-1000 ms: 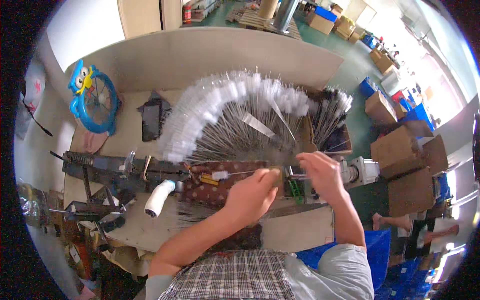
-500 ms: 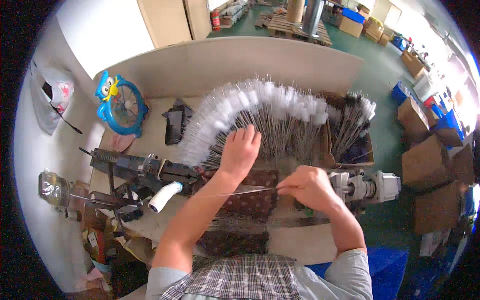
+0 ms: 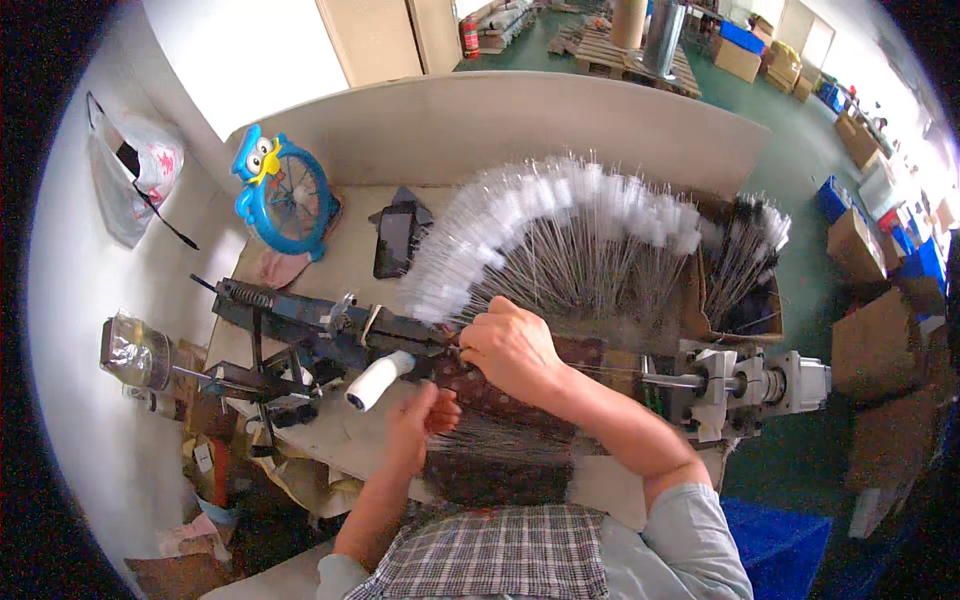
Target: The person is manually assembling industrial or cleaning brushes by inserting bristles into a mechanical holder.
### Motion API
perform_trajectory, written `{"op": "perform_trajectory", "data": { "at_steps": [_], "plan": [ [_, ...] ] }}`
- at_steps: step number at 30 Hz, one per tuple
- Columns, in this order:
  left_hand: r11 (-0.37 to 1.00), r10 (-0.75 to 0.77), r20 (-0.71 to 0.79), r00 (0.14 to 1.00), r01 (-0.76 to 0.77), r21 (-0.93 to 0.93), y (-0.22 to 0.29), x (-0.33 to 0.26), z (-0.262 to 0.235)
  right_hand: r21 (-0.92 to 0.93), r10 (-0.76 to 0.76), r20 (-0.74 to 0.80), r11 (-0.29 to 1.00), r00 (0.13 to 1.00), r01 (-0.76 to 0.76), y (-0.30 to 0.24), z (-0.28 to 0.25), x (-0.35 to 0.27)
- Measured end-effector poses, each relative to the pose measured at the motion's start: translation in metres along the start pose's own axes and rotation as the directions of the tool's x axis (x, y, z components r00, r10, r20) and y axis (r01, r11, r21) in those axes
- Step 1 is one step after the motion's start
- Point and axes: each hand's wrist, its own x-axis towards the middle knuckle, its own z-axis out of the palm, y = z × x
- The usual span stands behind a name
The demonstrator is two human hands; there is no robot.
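Observation:
My right hand (image 3: 510,345) is at the right end of a dark metal clamp mechanism (image 3: 385,335), fingers pinched together. A thin wire (image 3: 600,371) runs from it toward the metal spindle (image 3: 672,381) on the right; the pinch point itself is partly hidden by the fingers. Below the clamp, my left hand (image 3: 422,422) is slightly blurred, its fingers loosely curled and apart, with nothing visible in them. It is nearest a white handle (image 3: 380,381), without gripping it. Loose thin wires (image 3: 510,437) lie on a brown dotted cloth between my forearms.
Behind my hands stands a wide fan of wire-stemmed brushes with white tufts (image 3: 560,200). Darker brushes fill a cardboard box (image 3: 740,325) at right. A blue toy-shaped fan (image 3: 285,200) and a black phone (image 3: 396,240) are at back left. A pale panel (image 3: 500,120) borders the table.
My right hand has moved left from beside the spindle to the clamp's end. My left hand has come down from the brushes to below the white handle. The view has shifted slightly.

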Motion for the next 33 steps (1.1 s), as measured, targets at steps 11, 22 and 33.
{"op": "perform_trajectory", "data": {
  "at_steps": [11,22,33],
  "plan": [
    [0.848,0.123,0.071,0.990,-0.142,0.511,0.019,0.013,0.014,-0.071,0.014,0.011,0.997,1.000,-0.013,-0.015,0.011,0.011],
    [0.983,0.178,0.065,0.982,-0.180,0.025,-0.012,0.020,0.031,0.106,-0.085,0.095,0.991,0.992,0.075,-0.019,-0.005,-0.068],
    [0.739,0.157,0.116,0.981,-0.195,0.645,0.014,0.013,0.025,-0.003,0.433,-0.469,0.871,0.770,-0.491,0.079,0.027,-0.013]
  ]
}}
